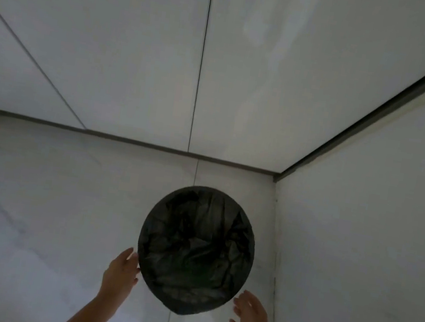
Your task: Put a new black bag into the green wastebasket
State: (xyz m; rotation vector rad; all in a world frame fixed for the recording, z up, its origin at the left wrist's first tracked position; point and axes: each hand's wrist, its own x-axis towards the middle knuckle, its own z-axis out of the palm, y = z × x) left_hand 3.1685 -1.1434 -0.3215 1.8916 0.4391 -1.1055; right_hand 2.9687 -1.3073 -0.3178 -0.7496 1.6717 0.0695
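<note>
- A round wastebasket [196, 251] is standing on a pale tiled floor [62, 208] near the corner of a dim room, seen from directly above; its green body is not showing from this angle.
- A black bag [194, 240] is lining the wastebasket, its plastic stretching over the whole rim and sagging in crumpled folds down into the bin. Whether anything is lying inside the bag cannot be told in the low light.
- A person's left hand [120, 270] is reaching to the bin's left edge, fingers loosely spread and extended, with the fingertips [135, 257] touching or almost touching the bag where it is wrapping the rim. It is gripping nothing.
- The right hand [249, 315] is hovering just beside the bin's lower right edge, fingers splayed wide and palm facing the bag, with a sliver of floor showing between them. It too is holding nothing.
- The bagged bin is sitting between the two hands, slightly ahead of them.
- White walls [355, 262] are closing in on the right and behind, a dark baseboard [153, 145] running along their foot.
</note>
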